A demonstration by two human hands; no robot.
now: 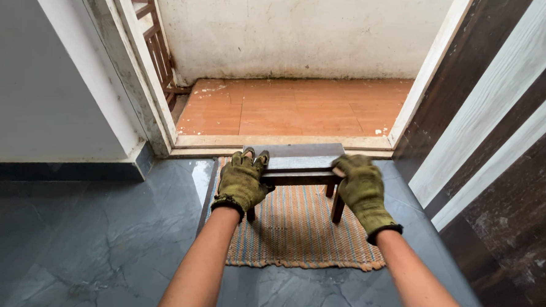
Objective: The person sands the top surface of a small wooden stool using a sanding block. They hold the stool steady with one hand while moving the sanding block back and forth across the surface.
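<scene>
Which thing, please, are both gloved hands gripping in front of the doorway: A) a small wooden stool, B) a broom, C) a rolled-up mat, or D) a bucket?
A: the left hand and right hand clasp opposite ends of the small wooden stool, whose legs stand over the striped mat.

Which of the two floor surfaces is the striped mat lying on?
The striped mat lies on the dark grey glossy floor on the near side of the threshold, not on the orange tiled floor beyond the doorway.

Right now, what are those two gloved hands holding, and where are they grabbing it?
A small dark wooden stool. The left hand grips the left end of its seat and the right hand grips the right end, above the striped doormat.
</scene>
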